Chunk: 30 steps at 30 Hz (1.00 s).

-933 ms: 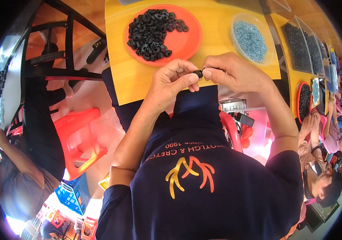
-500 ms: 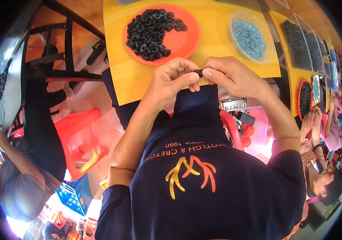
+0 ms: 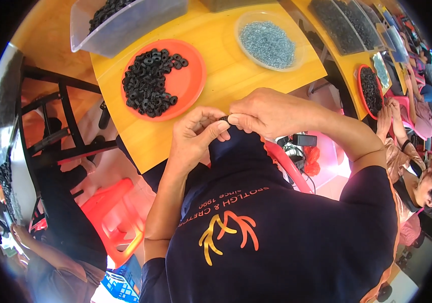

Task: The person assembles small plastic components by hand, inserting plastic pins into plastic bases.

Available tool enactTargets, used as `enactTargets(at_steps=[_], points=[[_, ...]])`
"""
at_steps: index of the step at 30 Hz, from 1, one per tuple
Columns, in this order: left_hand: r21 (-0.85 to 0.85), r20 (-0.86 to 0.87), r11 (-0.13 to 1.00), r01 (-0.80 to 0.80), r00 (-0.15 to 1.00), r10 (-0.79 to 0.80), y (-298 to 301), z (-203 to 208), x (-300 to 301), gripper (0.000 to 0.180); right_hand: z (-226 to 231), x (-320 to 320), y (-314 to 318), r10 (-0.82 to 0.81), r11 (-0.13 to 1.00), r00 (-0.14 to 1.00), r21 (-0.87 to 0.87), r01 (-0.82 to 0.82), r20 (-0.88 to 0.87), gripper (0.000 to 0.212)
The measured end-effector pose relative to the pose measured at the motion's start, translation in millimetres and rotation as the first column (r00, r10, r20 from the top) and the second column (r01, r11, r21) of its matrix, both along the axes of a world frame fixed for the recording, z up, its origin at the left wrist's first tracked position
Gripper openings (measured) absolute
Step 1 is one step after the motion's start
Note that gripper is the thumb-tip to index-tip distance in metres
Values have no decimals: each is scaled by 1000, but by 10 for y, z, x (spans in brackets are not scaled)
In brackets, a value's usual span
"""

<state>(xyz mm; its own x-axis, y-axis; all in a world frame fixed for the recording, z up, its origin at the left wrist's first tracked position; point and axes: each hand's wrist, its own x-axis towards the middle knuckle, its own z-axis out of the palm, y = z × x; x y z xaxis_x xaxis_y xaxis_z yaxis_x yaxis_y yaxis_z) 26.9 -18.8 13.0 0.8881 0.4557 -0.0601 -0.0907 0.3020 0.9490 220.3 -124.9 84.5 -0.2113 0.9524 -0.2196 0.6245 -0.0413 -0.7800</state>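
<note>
Between my two hands, just off the near edge of the yellow table, is a small black ring-shaped part (image 3: 224,119). My left hand (image 3: 195,134) pinches it between thumb and fingers. My right hand (image 3: 261,113) meets it from the other side, thumb and forefinger pressed together at the part; whatever else they grip is hidden. Ahead and to the left, a round orange-red plate (image 3: 189,86) carries a heap of similar black rings (image 3: 147,83). Farther right stands a clear round tub (image 3: 296,63) with many small pale-blue translucent pieces (image 3: 267,44).
A clear plastic bin (image 3: 145,25) of black parts stands at the far left of the yellow table (image 3: 221,76). On the right, co-workers sit along another table with bins and a red plate (image 3: 361,93). A red stool (image 3: 117,217) and another person are at left.
The view has turned and shifted, so the plate and tub appear farther left and the bin has come into sight. Both hands still hold the small black part together.
</note>
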Motion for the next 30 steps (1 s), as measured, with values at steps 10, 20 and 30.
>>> enactTargets(at_steps=[10,20,30], points=[[0,-28,988,154,988,-154,30,-17,52,11,-6,-57,-118,23,1000,963,-4,-23,268,28],[-55,-5,997,53,999,-54,128,-67,189,13,-18,77,55,-330,885,912,-415,210,-243,39],[225,107,974,-27,994,3,243,56,165,18,-538,14,75,-332,932,490,-360,38,-806,49]])
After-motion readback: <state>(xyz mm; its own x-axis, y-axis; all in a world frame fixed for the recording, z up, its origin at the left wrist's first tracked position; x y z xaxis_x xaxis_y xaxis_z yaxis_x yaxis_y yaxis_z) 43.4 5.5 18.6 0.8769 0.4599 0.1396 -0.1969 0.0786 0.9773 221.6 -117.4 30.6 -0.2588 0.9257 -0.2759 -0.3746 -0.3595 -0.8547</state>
